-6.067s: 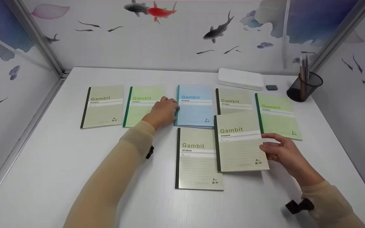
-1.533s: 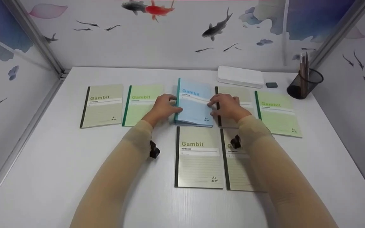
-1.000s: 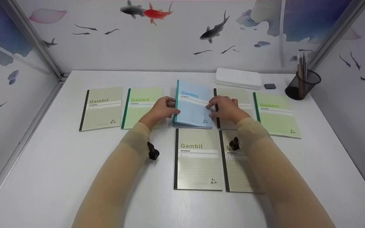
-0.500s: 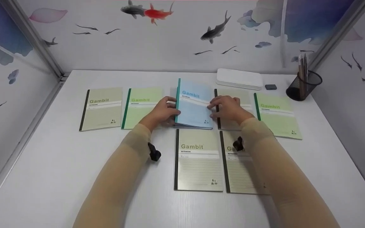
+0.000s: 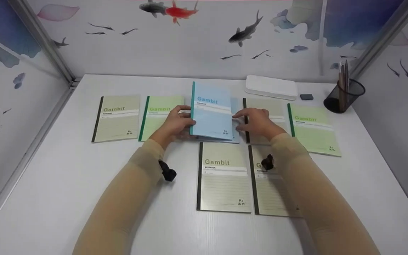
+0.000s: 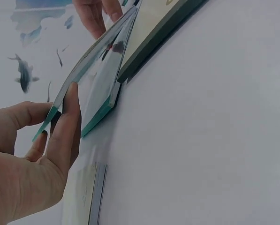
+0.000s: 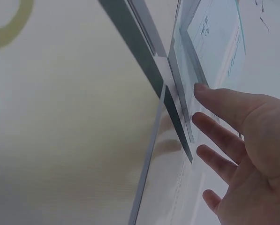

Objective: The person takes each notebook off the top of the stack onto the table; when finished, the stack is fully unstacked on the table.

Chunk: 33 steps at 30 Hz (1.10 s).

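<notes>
My left hand [image 5: 175, 122] pinches a blue Gambit notebook [image 5: 211, 117] by its teal spine, thumb on the cover and fingers behind. In the left wrist view the lifted notebook [image 6: 76, 75] bends up from the spine, above a second blue notebook [image 6: 100, 101] lying on the table. My right hand [image 5: 257, 120] is at the lifted notebook's right edge, over a beige notebook [image 5: 266, 102]. In the right wrist view its fingers [image 7: 219, 136] are spread and loosely extended beside the blue notebooks, gripping nothing.
Beige [image 5: 117, 120] and green [image 5: 154, 101] notebooks lie at left, another green one [image 5: 315, 131] at right. Two beige notebooks [image 5: 225, 187] lie side by side in front. A white case [image 5: 271, 86], dark eraser [image 5: 306, 96] and mesh pencil cup [image 5: 344, 95] stand at the back right.
The right hand set a beige notebook down in the front row, then joined the left at the blue one. The top blue notebook has since risen and shifted left, uncovering the one beneath.
</notes>
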Available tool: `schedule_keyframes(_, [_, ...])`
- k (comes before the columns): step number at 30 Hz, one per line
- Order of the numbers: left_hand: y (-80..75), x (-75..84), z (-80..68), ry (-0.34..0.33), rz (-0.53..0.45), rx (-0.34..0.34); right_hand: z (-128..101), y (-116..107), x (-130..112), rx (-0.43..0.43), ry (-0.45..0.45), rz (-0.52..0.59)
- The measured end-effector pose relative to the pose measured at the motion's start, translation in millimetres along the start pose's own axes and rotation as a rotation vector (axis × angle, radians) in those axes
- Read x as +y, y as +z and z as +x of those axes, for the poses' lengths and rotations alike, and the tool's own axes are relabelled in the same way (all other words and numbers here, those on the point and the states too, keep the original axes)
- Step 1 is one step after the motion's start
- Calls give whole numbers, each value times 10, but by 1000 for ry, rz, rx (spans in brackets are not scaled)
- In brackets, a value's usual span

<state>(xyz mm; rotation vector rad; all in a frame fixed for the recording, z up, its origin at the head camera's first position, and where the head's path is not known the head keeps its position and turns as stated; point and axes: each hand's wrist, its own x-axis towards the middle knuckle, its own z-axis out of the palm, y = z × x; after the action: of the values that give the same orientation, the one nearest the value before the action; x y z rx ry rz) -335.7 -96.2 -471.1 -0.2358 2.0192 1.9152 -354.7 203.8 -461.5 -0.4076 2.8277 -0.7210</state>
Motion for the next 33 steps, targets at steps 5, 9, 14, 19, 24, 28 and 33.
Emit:
schedule_keyframes(5, [-122,30,-152,-4,9,11,-1,-11,-43,-23,-20,-57])
schedule_keyframes(9, [-199,65,-299,-1,-5,1,-20,-42,-93,-30,-14,-85])
schedule_keyframes(14, [-303,43,-528,-10,-5,-18,-41,-37,-133,-19,4,-86])
schedule_keyframes(19, [-483,-128,-861,-38,25,-68,-84,30,-111,-39,25,-70])
schedule_keyframes(24, [-698,-314,-1207,-65,31,-77,-92,67,-95,-36,11,-62])
schedule_keyframes(28, [-814,-401,-1448,-80,52,-63,-83,47,-92,-33,-2,-80])
schedule_keyframes(33, [-894,-496,-1690,-98,78,-38,-68,35,-77,-26,-4,-79])
